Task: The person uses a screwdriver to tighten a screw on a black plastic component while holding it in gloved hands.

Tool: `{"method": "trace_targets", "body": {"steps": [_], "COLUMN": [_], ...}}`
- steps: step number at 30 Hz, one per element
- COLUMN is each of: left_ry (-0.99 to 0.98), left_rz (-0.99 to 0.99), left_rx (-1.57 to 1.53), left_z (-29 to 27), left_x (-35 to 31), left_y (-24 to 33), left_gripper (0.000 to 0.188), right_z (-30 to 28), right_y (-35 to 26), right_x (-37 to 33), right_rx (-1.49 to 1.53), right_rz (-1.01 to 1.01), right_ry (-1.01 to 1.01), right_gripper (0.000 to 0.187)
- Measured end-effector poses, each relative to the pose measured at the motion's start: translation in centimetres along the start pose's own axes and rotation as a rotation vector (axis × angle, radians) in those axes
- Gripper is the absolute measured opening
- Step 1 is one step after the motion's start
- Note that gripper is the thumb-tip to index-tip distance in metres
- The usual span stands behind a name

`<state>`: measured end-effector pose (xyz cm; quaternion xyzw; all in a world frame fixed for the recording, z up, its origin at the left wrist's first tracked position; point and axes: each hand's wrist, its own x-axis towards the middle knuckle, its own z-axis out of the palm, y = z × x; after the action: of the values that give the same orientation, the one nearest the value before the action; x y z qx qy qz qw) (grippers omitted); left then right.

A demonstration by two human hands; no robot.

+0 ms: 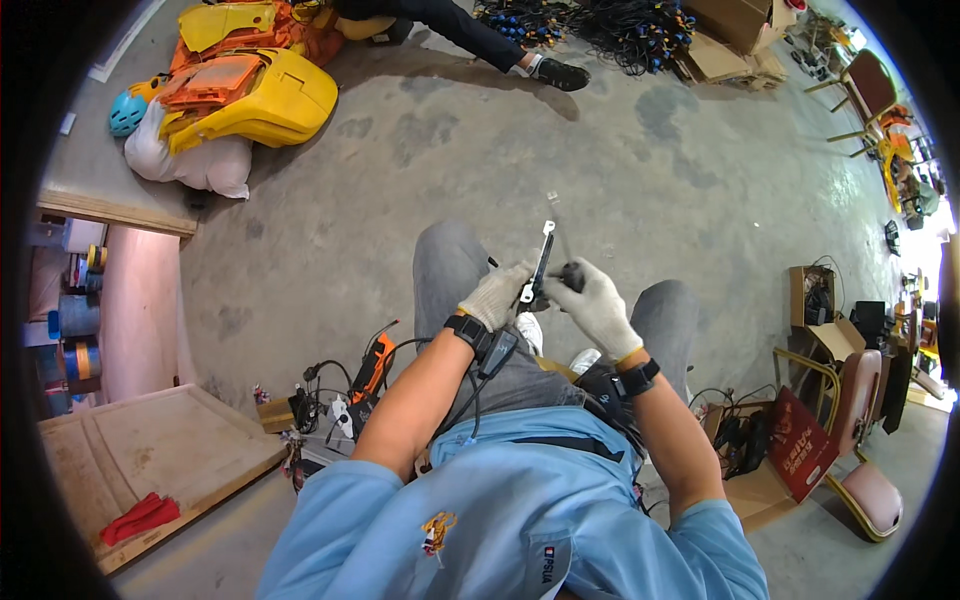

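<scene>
Both my hands wear pale knit gloves and meet in front of my knees. My left hand (495,297) is closed around the lower end of a narrow black bar with white metal ends (542,262), which tilts up and away from me. Close beside it, my right hand (598,305) is closed on a dark, rounded handle-like piece (573,275). A thin blurred shape rises from near that piece; whether it belongs to it I cannot tell. The fingertips of both hands are partly hidden. A black box with a cable (498,354) hangs by my left wrist.
An orange-and-black power tool (374,364) and cables lie left of my legs. Beyond are a wooden board (150,450) with a red cloth (140,518), yellow plastic shells (270,100) and another person's leg (470,35). To my right stand an open carton (765,490) and chairs (865,400).
</scene>
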<state>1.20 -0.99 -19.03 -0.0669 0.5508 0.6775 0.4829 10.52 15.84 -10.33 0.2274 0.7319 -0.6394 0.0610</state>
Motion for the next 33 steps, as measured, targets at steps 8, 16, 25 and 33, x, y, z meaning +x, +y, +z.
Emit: {"method": "trace_targets", "body": {"steps": [8,16,25,33], "left_ry": [-0.021,-0.017,0.023,0.022], "left_rz": [0.143,0.839,0.0,-0.012], "left_rx": [0.303,1.129,-0.135,-0.182], "left_z": [0.8,-2.7,1.0,0.3], "left_x": [-1.0,0.8,-0.9,-0.6], "left_y": [0.7,-2.0,0.8,0.4], "left_gripper": [0.037,0.025,0.057,0.05], "right_z": [1.0,1.8,-2.1,-4.2], "right_y": [0.9,1.2,6.9,9.4], "right_x": [0.8,0.9,2.9,3.3], "right_rx": [-0.499,-0.605,-0.301,-0.144], "right_rz": [-0.165,-0.26,0.121,0.337], "right_ry": [0.049,0.084,0.195,0.198], "right_gripper": [0.032,0.03,0.032,0.026]}}
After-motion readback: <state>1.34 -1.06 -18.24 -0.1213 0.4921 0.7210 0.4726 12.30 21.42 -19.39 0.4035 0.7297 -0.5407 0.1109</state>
